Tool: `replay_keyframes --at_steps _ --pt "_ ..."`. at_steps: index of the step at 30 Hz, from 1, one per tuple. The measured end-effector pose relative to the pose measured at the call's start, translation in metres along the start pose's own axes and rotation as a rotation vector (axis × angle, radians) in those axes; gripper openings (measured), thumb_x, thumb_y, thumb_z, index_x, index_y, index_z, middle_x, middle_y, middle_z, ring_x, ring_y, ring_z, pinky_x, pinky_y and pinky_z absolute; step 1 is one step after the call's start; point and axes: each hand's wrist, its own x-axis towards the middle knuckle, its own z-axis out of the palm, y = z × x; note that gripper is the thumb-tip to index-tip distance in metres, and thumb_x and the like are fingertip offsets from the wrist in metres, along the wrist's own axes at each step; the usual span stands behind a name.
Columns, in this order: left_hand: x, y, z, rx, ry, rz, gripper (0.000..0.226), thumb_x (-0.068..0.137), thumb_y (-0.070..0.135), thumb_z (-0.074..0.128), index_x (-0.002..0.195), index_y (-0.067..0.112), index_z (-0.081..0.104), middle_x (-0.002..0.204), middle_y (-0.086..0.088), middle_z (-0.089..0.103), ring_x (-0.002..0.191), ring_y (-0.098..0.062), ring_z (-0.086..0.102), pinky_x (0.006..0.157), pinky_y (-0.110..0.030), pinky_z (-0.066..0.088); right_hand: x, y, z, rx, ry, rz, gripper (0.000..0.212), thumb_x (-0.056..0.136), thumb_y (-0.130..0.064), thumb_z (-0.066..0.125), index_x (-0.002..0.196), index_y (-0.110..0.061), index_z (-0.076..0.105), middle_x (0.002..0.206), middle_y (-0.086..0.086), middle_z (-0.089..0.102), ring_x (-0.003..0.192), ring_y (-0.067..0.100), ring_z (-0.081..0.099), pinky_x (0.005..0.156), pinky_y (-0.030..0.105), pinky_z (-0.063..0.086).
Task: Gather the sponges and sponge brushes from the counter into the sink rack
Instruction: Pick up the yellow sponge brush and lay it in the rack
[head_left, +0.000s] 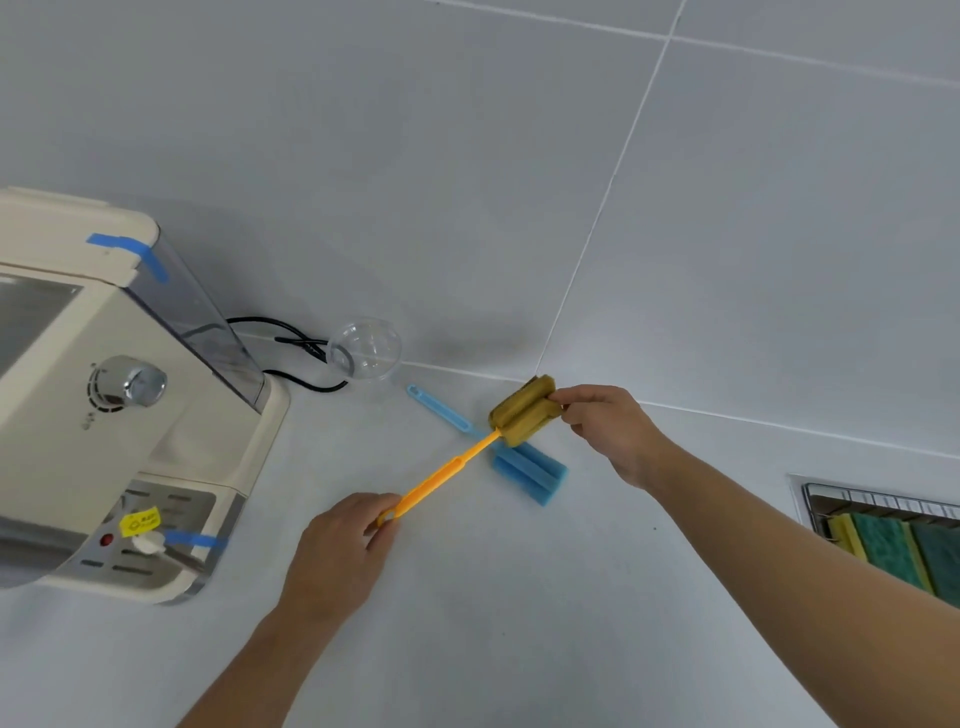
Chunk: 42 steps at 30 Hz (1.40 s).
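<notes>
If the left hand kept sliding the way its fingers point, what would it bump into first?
Probably the blue sponge brush on the counter; the left hand points up along the yellow sponge brush it pinches. Depth is unclear.

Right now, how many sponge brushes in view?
2. The yellow sponge brush is held off the counter, left hand on its handle end, right hand pinching its head. The blue sponge brush lies on the counter beneath it. None shows in the sink rack, partly cropped.

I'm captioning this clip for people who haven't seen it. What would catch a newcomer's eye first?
The yellow sponge brush at centre, held above the counter: the right hand pinches its sponge head, the left hand its handle end. Under it lies a blue sponge brush. A cream machine fills the left; sponges sit in the sink rack at the right edge.
</notes>
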Motion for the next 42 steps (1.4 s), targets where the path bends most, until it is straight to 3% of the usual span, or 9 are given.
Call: replay_keyframes --at_steps 4,7,10,18,20,25,34,37,42 --pt "-0.014 0.013 -0.004 -0.083 0.049 0.048 0.015 0.084 0.005 0.071 0.097 0.01 0.075 0.09 0.005 0.074 0.081 -0.005 0.065 0.074 -0.009 0.05 -0.028 0.002 -0.017 0.113 0.005 -0.007 0.025 0.09 0.002 0.055 0.096 -0.016 0.073 0.119 0.011 0.068 0.118 0.027 0.058 0.104 0.04 0.045" --pt "-0.023 0.024 -0.006 -0.104 0.089 0.09 0.014 0.083 0.001 0.071 0.095 0.007 0.076 0.087 0.008 0.072 0.087 0.003 0.061 0.074 0.0 0.044 -0.054 0.012 -0.033 0.112 0.044 -0.041 0.027 0.09 0.001 0.055 0.101 -0.016 0.073 0.117 0.012 0.068 0.117 0.028 0.059 0.101 0.04 0.046" --pt "-0.032 0.037 -0.003 -0.147 0.087 0.111 0.014 0.082 0.0 0.071 0.092 0.009 0.076 0.082 0.01 0.071 0.083 0.007 0.062 0.071 -0.002 0.046 -0.084 0.026 -0.052 0.131 0.089 -0.082 0.026 0.091 -0.001 0.057 0.104 -0.018 0.072 0.109 0.009 0.07 0.111 0.027 0.063 0.098 0.04 0.049" --pt "-0.058 0.082 0.015 -0.31 0.009 0.073 0.017 0.086 0.008 0.068 0.086 0.025 0.072 0.068 0.009 0.07 0.069 -0.012 0.066 0.062 -0.02 0.053 -0.155 0.067 -0.103 0.337 0.206 -0.12 0.027 0.094 0.002 0.056 0.102 -0.02 0.07 0.104 0.004 0.073 0.1 0.017 0.068 0.089 0.031 0.053" --pt "-0.065 0.095 0.022 -0.34 -0.036 0.058 0.024 0.086 0.011 0.067 0.079 0.033 0.068 0.07 0.007 0.07 0.064 -0.014 0.065 0.059 -0.022 0.053 -0.172 0.077 -0.116 0.356 0.238 -0.131 0.026 0.094 0.002 0.058 0.102 -0.019 0.07 0.101 0.004 0.073 0.098 0.017 0.069 0.088 0.031 0.053" --pt "-0.078 0.124 0.044 -0.426 -0.142 0.004 0.021 0.085 0.015 0.068 0.076 0.034 0.067 0.066 -0.001 0.07 0.055 -0.013 0.066 0.055 -0.022 0.056 -0.204 0.104 -0.142 0.37 0.323 -0.144 0.024 0.092 0.0 0.061 0.107 -0.017 0.07 0.105 0.009 0.072 0.099 0.02 0.069 0.081 0.027 0.055" --pt "-0.1 0.171 0.089 -0.381 -0.333 0.095 0.016 0.084 0.022 0.07 0.075 0.035 0.068 0.06 0.004 0.064 0.052 -0.01 0.058 0.055 -0.031 0.052 -0.254 0.159 -0.185 0.428 0.424 -0.101 0.02 0.092 0.0 0.062 0.102 -0.014 0.073 0.094 0.007 0.076 0.095 0.024 0.07 0.086 0.035 0.056" --pt "-0.106 0.19 0.104 -0.357 -0.385 0.137 0.014 0.084 0.023 0.07 0.077 0.035 0.068 0.065 0.002 0.065 0.056 -0.016 0.059 0.056 -0.037 0.053 -0.269 0.175 -0.196 0.413 0.468 -0.067 0.017 0.092 -0.002 0.063 0.099 -0.013 0.073 0.089 0.004 0.076 0.09 0.023 0.07 0.082 0.032 0.057" --pt "-0.118 0.219 0.134 -0.359 -0.488 0.137 0.017 0.084 0.022 0.069 0.073 0.034 0.068 0.065 -0.001 0.065 0.055 -0.017 0.06 0.053 -0.03 0.052 -0.292 0.203 -0.223 0.384 0.532 -0.013 0.019 0.093 -0.005 0.063 0.109 -0.011 0.071 0.104 0.013 0.073 0.098 0.028 0.069 0.089 0.038 0.057"
